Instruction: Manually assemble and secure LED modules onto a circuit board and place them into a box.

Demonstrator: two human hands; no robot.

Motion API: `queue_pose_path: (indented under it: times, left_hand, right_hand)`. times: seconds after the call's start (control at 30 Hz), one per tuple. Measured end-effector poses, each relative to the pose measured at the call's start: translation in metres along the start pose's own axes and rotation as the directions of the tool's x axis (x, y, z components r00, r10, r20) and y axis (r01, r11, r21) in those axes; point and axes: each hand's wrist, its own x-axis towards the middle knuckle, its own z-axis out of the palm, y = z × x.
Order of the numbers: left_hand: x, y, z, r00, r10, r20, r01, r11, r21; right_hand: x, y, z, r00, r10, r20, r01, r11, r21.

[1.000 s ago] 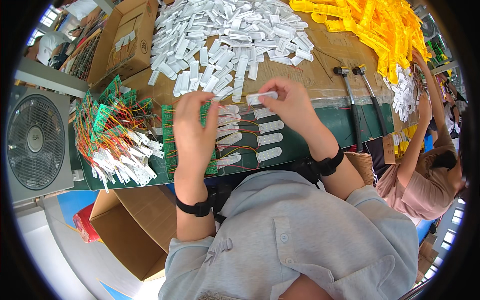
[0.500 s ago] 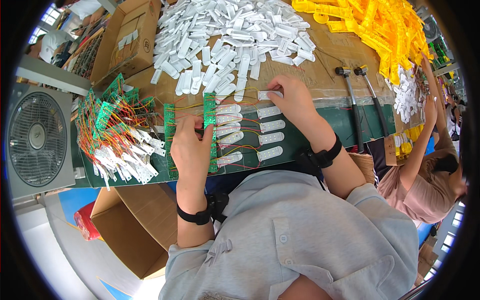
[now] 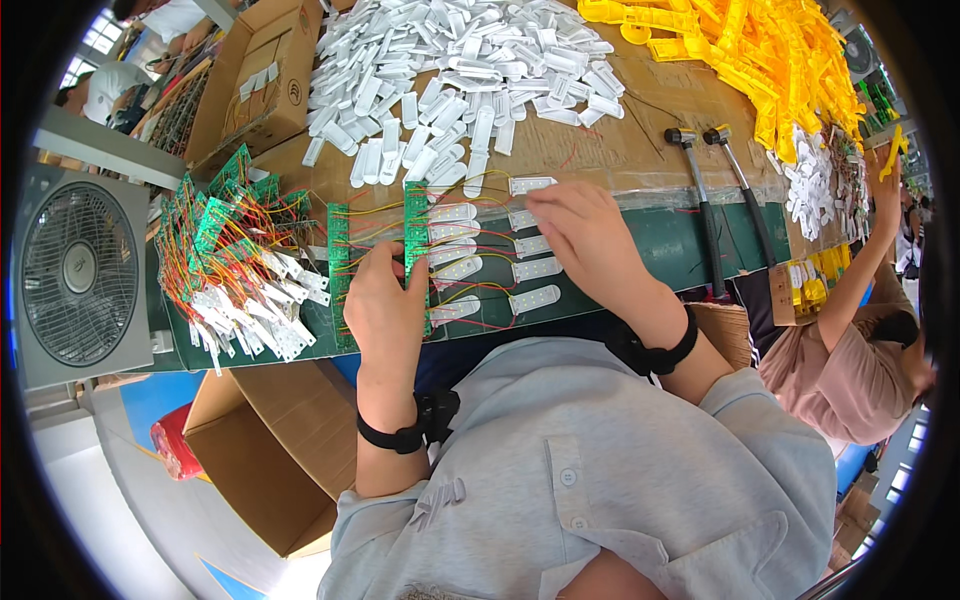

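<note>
My left hand (image 3: 384, 300) is closed at the edge of a green circuit board strip (image 3: 416, 240), thumb against it. Another green strip (image 3: 339, 290) lies just to its left. Red and yellow wires run from the boards to small white LED plates with rounded ends, set in two columns. One plate (image 3: 455, 230) belongs to the nearer-left column, and another (image 3: 536, 299) is the lowest in the right column. My right hand (image 3: 585, 240) hovers over the upper right column, fingers slightly apart, partly covering the plates. The top plate (image 3: 530, 185) lies just beyond its fingertips.
A tangle of wired boards (image 3: 235, 270) lies at left, near a grey fan (image 3: 80, 270). White plastic pieces (image 3: 460, 80) are heaped behind, yellow parts (image 3: 780, 70) at far right. Two hammers (image 3: 705, 210) rest right of the plates. A co-worker's arm (image 3: 860, 260) reaches in at right.
My right hand has let go of the top plate and moved down and slightly right, over the plates below. My left hand stays at the strip. The co-worker's hand now holds a yellow part.
</note>
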Motion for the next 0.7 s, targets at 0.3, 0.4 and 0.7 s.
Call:
queue_pose_path:
  times: [0.3,0.4,0.7]
  left_hand:
    - [-0.005,0.01,-0.006,0.994,0.012,-0.109,-0.029,0.988,-0.152]
    - [-0.011,0.01,-0.011,0.927,0.345,-0.145,-0.355,0.933,-0.05]
    - [-0.022,0.018,-0.001,0.861,0.509,0.011,-0.509,0.861,-0.018]
  right_hand:
    - [-0.019,-0.018,0.005,1.0,-0.028,-0.001,0.028,0.999,0.021]
    - [-0.023,-0.022,0.0,0.998,0.001,0.07,-0.003,1.0,0.03]
    - [-0.044,-0.023,0.002,0.994,-0.057,0.09,0.061,0.997,-0.046]
